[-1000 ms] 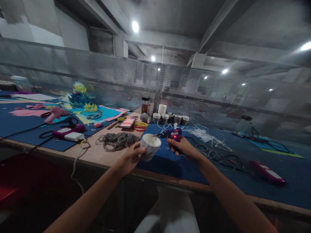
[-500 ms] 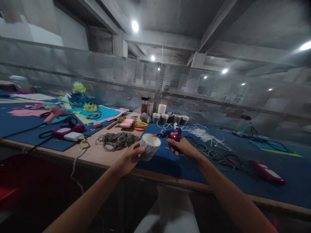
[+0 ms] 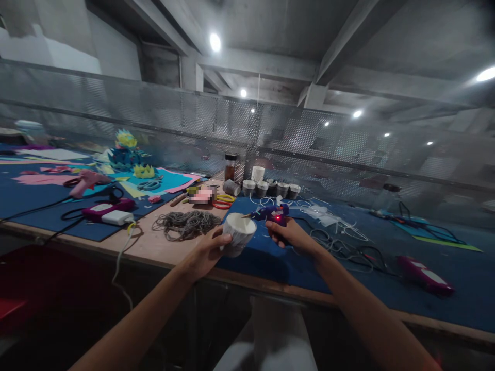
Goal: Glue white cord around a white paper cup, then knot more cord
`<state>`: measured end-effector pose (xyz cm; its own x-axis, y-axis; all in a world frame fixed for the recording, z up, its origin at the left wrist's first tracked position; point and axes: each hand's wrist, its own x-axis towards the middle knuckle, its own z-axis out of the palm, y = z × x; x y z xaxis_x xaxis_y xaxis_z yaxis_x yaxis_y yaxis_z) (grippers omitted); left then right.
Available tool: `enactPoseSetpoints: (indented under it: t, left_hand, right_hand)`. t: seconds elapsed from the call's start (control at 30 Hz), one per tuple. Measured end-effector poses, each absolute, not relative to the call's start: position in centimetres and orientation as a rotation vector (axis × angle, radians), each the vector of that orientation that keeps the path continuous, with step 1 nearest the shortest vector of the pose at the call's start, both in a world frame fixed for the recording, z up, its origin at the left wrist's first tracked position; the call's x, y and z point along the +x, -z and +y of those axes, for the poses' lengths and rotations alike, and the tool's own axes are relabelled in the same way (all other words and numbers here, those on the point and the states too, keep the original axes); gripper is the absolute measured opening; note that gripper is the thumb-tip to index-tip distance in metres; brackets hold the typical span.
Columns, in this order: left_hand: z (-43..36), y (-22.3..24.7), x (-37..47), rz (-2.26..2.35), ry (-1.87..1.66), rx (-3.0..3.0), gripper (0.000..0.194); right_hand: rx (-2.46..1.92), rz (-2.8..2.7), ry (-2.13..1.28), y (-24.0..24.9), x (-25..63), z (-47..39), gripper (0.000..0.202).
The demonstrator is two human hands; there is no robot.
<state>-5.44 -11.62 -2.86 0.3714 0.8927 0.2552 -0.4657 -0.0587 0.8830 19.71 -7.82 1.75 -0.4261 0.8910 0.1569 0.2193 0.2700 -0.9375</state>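
My left hand [image 3: 211,250] grips a whitish paper cup [image 3: 236,239] with a grey wrapping round its side, tilted above the table edge. In my right hand [image 3: 288,234] is a dark blue glue gun [image 3: 270,211] with a red light glowing on it. Its nozzle points left and reaches the cup's rim; I cannot tell whether it touches. A tangle of grey cord [image 3: 185,224] lies just left of the cup.
Several grey-wrapped cups [image 3: 262,188] line the back, near a brown jar [image 3: 230,167]. Yellow and red-handled scissors [image 3: 223,201] lie in front. At left are a pink glue gun [image 3: 87,183] and a purple power box [image 3: 108,210]; another purple box [image 3: 425,275] sits at right. Loose cables [image 3: 344,250] trail nearby.
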Motion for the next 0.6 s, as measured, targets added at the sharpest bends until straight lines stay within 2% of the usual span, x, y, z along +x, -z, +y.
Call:
enactPoseSetpoints:
  t: [0.6]
  left_hand:
    - [-11.61,2.93,-5.41,0.474,-1.184,1.133,0.042]
  right_hand:
    - [-0.995,-1.843,-1.172,-1.63,19.77,-7.72,0.043]
